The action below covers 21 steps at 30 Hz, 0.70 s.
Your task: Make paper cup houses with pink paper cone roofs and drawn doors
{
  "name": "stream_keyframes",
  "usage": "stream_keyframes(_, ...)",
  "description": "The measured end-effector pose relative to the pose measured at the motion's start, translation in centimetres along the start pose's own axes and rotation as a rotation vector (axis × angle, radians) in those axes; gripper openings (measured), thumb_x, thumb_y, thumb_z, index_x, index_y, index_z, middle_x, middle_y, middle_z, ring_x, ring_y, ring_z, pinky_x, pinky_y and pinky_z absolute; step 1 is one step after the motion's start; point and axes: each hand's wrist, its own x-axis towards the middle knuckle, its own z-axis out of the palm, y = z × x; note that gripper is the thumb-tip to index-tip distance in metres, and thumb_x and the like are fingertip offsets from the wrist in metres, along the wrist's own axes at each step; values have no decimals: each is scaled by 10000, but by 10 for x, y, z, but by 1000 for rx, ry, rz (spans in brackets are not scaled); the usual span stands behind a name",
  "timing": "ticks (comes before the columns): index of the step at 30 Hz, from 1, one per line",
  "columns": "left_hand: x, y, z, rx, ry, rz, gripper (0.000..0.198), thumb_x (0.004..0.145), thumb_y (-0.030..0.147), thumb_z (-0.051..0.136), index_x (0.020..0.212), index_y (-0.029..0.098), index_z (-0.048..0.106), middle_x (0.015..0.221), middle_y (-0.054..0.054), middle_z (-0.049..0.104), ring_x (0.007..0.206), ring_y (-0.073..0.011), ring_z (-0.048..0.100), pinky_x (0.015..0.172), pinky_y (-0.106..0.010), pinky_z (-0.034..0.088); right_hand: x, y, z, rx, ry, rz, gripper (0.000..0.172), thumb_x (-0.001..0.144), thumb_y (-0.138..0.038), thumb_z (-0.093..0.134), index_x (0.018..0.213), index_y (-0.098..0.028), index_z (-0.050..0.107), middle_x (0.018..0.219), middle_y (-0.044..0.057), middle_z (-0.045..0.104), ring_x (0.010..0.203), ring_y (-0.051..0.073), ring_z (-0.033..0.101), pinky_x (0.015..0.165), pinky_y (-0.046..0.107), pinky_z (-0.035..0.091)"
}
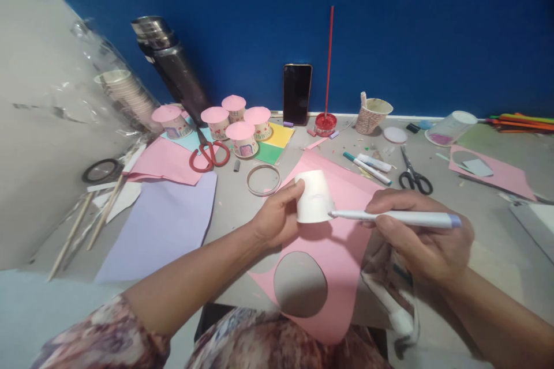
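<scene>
My left hand [279, 213] grips a plain white paper cup [314, 199], turned with its wide rim down, above a pink paper sheet [341, 242]. In my right hand [424, 236] is a white marker [402, 218] with a lilac end, held like a pen. Its tip points left and meets, or nearly meets, the cup near the rim. The sheet below has a large round hole cut in it. Left of the cup lies a tape ring [264, 179]. Several decorated cups with pink paper tops, such as one cup [243, 141], stand further back.
Red-handled scissors [210, 153] and lilac paper [173, 225] lie on the left. Black scissors [413, 176] and more markers [367, 168] are on the right. Along the blue wall stand a dark flask [177, 72], a phone [297, 94] and a patterned cup [373, 115].
</scene>
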Motion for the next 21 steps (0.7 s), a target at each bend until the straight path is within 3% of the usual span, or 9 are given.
stream_keyframes(4, 1, -4, 0, 19, -51, 55, 423, 672, 341, 969, 928, 131, 705, 829, -48, 707, 773, -198, 668, 733, -323, 576, -1, 1, 2, -39, 26, -30, 224, 890, -101, 726, 1043, -252, 791, 811, 22, 804, 575, 175, 726, 468, 264, 541)
stream_keyframes(11, 0, -7, -1, 110, -36, 83, 524, 642, 413, 992, 971, 138, 692, 849, -40, 709, 781, -186, 666, 721, -303, 557, 2, -1, 6, -57, -13, -124, 273, 886, -62, 722, 1056, -268, 777, 895, 21, 822, 738, 196, 781, 642, 288, 617)
stream_keyframes(21, 0, -9, -3, 121, -50, 112, 461, 688, 391, 971, 938, 152, 666, 830, -17, 698, 740, -162, 653, 690, -276, 512, 4, -1, 8, -83, -41, -127, 228, 897, -86, 728, 1037, -260, 773, 838, 25, 809, 657, 191, 752, 557, 287, 569)
